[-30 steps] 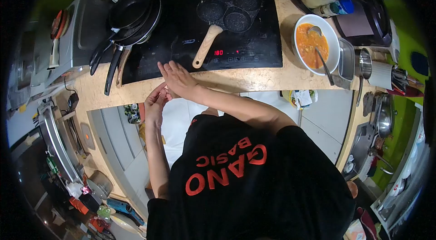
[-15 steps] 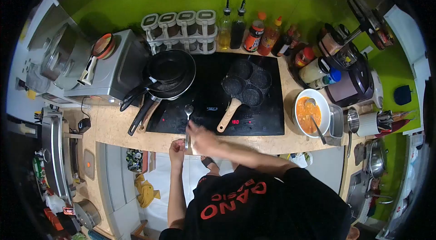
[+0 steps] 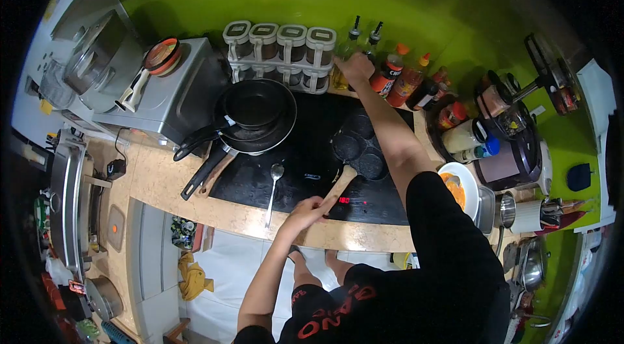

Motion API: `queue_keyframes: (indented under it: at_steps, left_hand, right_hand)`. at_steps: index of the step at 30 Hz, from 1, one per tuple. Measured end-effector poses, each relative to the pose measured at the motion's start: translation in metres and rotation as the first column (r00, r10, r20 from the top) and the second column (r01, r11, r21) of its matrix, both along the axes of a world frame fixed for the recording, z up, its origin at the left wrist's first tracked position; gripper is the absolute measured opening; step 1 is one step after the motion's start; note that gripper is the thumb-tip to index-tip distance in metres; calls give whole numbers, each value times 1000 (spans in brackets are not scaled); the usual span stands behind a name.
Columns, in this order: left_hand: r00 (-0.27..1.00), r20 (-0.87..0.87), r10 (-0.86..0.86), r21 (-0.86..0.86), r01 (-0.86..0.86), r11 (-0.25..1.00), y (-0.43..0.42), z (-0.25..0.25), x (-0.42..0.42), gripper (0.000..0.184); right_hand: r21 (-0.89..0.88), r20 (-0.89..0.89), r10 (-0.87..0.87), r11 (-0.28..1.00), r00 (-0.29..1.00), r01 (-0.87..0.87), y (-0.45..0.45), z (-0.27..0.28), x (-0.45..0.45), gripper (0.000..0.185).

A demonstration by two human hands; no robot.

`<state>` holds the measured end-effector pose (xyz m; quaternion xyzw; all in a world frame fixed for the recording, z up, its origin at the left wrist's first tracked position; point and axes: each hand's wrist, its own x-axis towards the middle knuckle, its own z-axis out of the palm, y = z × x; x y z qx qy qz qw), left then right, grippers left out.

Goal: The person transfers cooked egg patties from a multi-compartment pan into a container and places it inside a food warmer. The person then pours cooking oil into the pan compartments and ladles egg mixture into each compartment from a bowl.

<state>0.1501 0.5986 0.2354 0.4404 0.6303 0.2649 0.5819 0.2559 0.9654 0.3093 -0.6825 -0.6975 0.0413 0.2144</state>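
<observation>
My left hand (image 3: 304,215) is closed on the end of the wooden handle (image 3: 340,189) of the four-cup pan (image 3: 359,146), which sits on the black cooktop (image 3: 299,198). My right hand (image 3: 355,69) reaches to the back wall, its fingers wrapped round the oil bottle (image 3: 342,76), partly hidden behind it. Right beside that hand is a dark bottle (image 3: 372,43). A metal spoon (image 3: 275,189) lies across the cooktop's front edge, bowl toward the back. The red display between the handle and my right arm reads 180.
Stacked black pans (image 3: 259,110) stand on the cooktop's left. Behind them is a rack of spice jars (image 3: 291,51). Sauce bottles (image 3: 388,71) line the back. At the right, a white bowl (image 3: 469,192) holds orange food, beside a metal tray (image 3: 486,209).
My right hand has moved from the front edge to the bottles at the back. My left hand has moved right onto the pan handle. The spoon now lies untouched.
</observation>
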Motion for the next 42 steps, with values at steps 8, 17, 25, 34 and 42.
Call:
queue_keyframes:
  at_steps: [8, 17, 25, 34, 42]
  left_hand:
    - [961, 17, -277, -190, 275, 942, 33, 2, 18, 58]
    - [978, 171, -121, -12, 125, 992, 36, -17, 32, 51]
    - [990, 137, -41, -23, 44, 999, 39, -17, 44, 46]
    - [991, 24, 134, 143, -136, 980, -49, 32, 78, 39]
    - [968, 178, 177, 53, -189, 981, -133, 87, 118, 36]
  right_hand:
    - [12, 127, 4, 1000, 992, -5, 11, -2, 0, 80]
    - [330, 6, -29, 944, 1000, 26, -26, -28, -9, 75]
    - [303, -450, 219, 949, 866, -82, -45, -29, 7, 78]
    - [583, -693, 682, 721, 234, -374, -192, 105, 167, 62]
    - [-42, -803, 392, 713, 448, -699, -326, 168, 270, 59]
